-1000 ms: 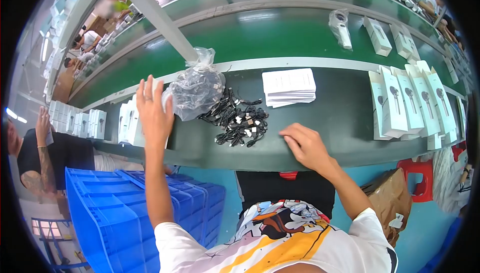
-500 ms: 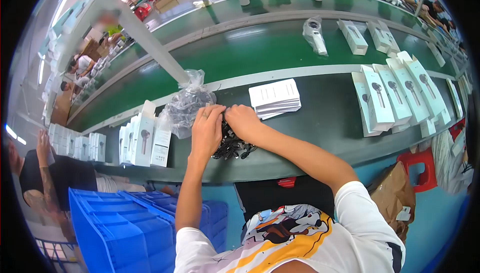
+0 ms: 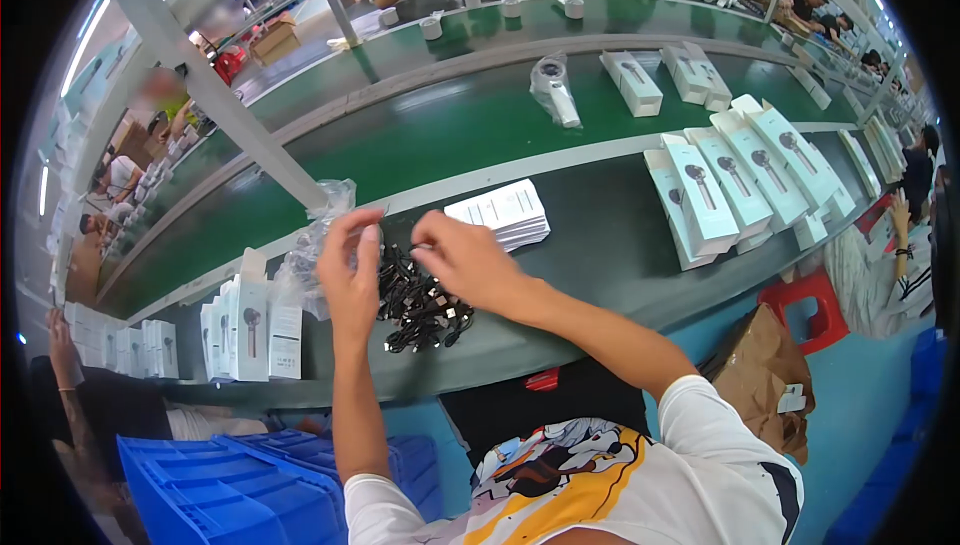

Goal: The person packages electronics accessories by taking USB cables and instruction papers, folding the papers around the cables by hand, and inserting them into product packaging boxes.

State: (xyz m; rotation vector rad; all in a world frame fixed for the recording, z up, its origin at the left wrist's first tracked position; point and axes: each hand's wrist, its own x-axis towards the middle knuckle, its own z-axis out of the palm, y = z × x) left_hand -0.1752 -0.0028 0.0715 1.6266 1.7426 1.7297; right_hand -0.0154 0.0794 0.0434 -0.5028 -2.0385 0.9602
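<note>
A loose pile of black cables [image 3: 425,310] with small metal plugs lies on the dark bench, between and below my two hands. My left hand [image 3: 350,260] is at the pile's left edge, in front of a clear plastic bag [image 3: 305,270]; its fingers are bent but apart, and nothing shows in them. To the right of it, my right hand [image 3: 468,257] hovers over the upper part of the pile. Its fingers curl toward the left hand with a small gap at the thumb, and I see nothing held. Just beyond it lies a stack of white printed booklets [image 3: 503,213].
White boxes [image 3: 255,330] stand at the left, and more boxes [image 3: 735,185] lean together at the right. A bagged white device [image 3: 555,92] lies on the green belt [image 3: 430,125]. Blue crates [image 3: 230,485] and a red stool [image 3: 815,310] are below. Co-workers sit across and alongside.
My hands have moved apart from each other, uncovering more of the cable pile. The view has turned to the right, so the scene sits further left. The plastic bag is now partly behind my left hand.
</note>
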